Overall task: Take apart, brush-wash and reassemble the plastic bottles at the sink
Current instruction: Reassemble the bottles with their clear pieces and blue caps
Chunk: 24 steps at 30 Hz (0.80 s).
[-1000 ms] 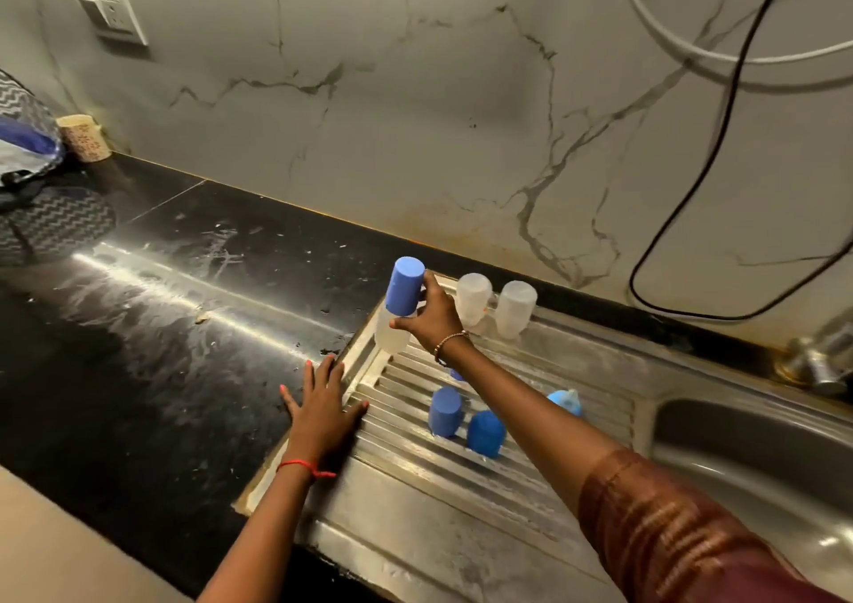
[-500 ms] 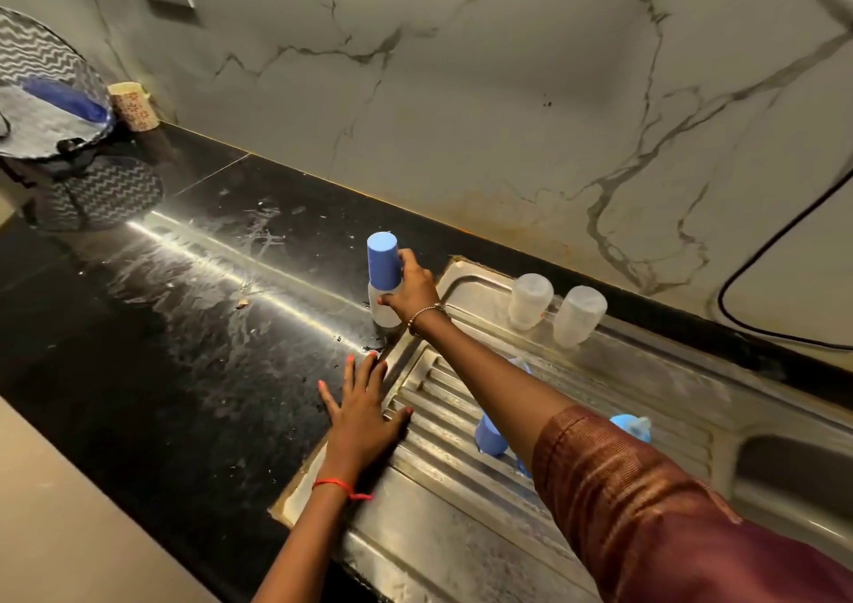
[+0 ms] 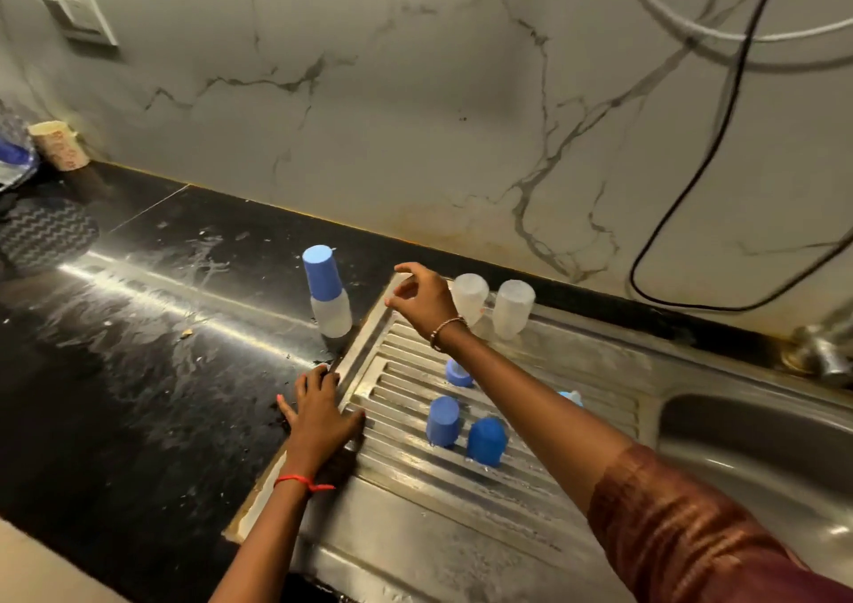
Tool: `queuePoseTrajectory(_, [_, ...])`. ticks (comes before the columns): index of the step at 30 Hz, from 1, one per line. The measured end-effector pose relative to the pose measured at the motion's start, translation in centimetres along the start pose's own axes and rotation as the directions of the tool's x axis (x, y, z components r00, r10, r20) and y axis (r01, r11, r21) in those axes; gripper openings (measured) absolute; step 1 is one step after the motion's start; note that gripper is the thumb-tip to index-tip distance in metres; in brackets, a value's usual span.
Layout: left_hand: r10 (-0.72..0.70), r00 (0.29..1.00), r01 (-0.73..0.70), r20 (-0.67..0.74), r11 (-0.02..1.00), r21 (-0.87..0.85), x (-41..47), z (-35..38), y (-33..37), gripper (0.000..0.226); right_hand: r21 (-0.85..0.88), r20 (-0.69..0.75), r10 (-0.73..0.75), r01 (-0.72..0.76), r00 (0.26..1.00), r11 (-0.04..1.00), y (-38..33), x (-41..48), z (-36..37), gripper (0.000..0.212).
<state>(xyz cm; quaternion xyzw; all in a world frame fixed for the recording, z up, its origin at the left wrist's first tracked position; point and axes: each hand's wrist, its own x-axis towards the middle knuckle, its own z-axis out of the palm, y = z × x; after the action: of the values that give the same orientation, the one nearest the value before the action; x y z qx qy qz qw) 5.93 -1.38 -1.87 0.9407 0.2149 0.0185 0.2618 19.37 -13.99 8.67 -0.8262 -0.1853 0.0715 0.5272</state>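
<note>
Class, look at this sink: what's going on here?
A person is working through plastic bottles at a steel drainboard. One capped bottle stands on the black counter. The right hand hovers next to it, holding nothing; the left hand rests flat across the drainboard's edge. Two clear bottle bodies stand at the back, and two loose blue caps sit on the ridges.

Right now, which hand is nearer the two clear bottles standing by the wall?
Right. The right hand hovers just left of the clear bottles. The left hand rests flat at the left edge of the drainboard, well nearer the camera.
</note>
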Motion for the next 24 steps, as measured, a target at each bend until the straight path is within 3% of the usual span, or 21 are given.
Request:
queuePoseTrajectory(3, [0.123,0.984,-0.128,-0.128,0.991,-0.030,1.2,-1.2,3.2,0.034,0.094,-0.133,-0.023,0.036,0.991,0.995,1.2,-1.9,-4.5,0.026])
queuePoseTrajectory(6, [0.276,0.949,-0.290,-0.150,0.954,-0.081,3.2,-2.2,7.4,0.026,0.203,-0.259,0.046,0.008,0.965,0.979,2.8,-3.8,-8.6,0.019])
queuePoseTrajectory(10, [0.468,0.876,-0.476,-0.116,0.878,-0.058,5.1,-2.4,13.4,0.035,0.307,-0.414,0.141,-0.008,0.899,0.952,5.7,-6.4,-13.2,0.015])
queuePoseTrajectory(15, [0.648,0.760,-0.649,0.054,0.761,-0.013,6.3,0.0,19.5,0.060,0.318,-0.527,0.214,-0.042,0.822,0.947,9.1,-9.2,-16.9,0.013])
queuePoseTrajectory(19, [0.689,0.699,-0.711,0.188,0.698,0.084,7.8,2.8,21.9,0.077,0.269,-0.574,0.230,-0.085,0.786,0.959,11.2,-10.9,-18.8,0.012])
queuePoseTrajectory(24, [0.666,0.690,-0.723,0.283,0.650,0.233,9.1,4.5,23.6,0.086,0.261,-0.615,0.261,-0.120,0.744,0.958,13.0,-11.9,-20.1,0.013])
